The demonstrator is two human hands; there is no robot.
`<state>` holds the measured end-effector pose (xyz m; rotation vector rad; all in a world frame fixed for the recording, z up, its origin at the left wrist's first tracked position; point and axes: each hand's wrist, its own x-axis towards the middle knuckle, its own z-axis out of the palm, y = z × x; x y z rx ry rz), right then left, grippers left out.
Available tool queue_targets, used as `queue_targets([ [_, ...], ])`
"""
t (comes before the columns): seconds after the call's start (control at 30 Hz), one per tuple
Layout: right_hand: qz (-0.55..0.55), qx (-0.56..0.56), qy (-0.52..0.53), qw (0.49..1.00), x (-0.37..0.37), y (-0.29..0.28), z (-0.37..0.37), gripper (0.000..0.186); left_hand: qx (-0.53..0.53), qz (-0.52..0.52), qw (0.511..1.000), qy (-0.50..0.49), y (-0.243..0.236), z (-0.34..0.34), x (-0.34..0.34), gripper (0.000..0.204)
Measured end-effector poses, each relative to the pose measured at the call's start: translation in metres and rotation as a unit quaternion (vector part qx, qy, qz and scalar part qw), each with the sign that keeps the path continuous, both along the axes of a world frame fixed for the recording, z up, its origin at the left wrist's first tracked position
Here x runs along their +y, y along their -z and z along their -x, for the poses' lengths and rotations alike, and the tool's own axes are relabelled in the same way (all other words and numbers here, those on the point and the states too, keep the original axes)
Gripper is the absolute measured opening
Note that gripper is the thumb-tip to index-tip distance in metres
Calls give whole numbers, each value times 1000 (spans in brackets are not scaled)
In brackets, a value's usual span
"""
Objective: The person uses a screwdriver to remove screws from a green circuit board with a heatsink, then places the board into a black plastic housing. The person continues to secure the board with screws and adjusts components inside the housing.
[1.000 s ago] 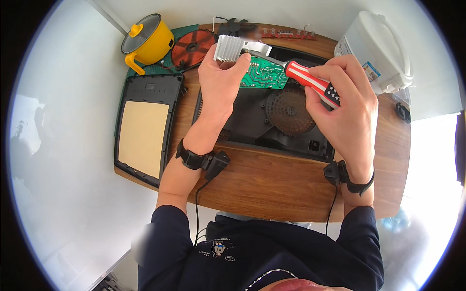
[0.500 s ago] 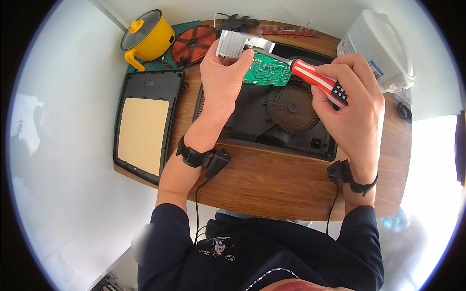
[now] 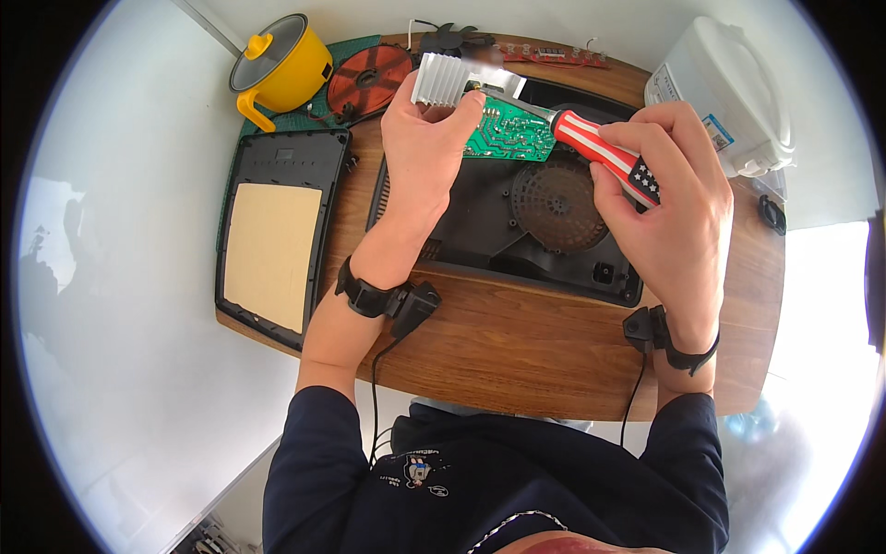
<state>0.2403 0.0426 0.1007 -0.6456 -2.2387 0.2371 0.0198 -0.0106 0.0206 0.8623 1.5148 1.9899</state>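
Note:
My left hand grips a green circuit board by its left end, where a finned silver heat sink is attached. The thumb lies on the board's upper edge. In my right hand is a screwdriver with a red, white and black handle, its fingers wrapped round the grip. The shaft slants up and left across the board's upper edge, and its tip is close to my left thumb by the heat sink. I cannot tell exactly what the tip touches. Below the board lies a black plastic housing with a round vented grille.
At the left lies a black panel with a cream sheet. Behind it stand a yellow pot and a red-brown coil disc on a green mat. A black fan and a red strip board lie at the back. A white container stands back right.
Hardly anything differs. The view has shifted slightly, and both hands keep their hold on the circuit board and the screwdriver.

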Motion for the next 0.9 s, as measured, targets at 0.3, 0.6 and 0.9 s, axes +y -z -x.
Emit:
queue_targets([
  [0.3, -65, -14, -30, 997, -8, -4, 0, 25, 12, -4, 1000, -10, 1, -1, 0, 28],
  [0.6, -106, -22, -15, 994, -19, -3, -1, 31, 2, -3, 1000, -16, -2, -7, -1, 28],
  [0.9, 39, -1, 7, 999, -22, -9, -2, 35, 34, 12, 999, -2, -5, -10, -3, 31],
])
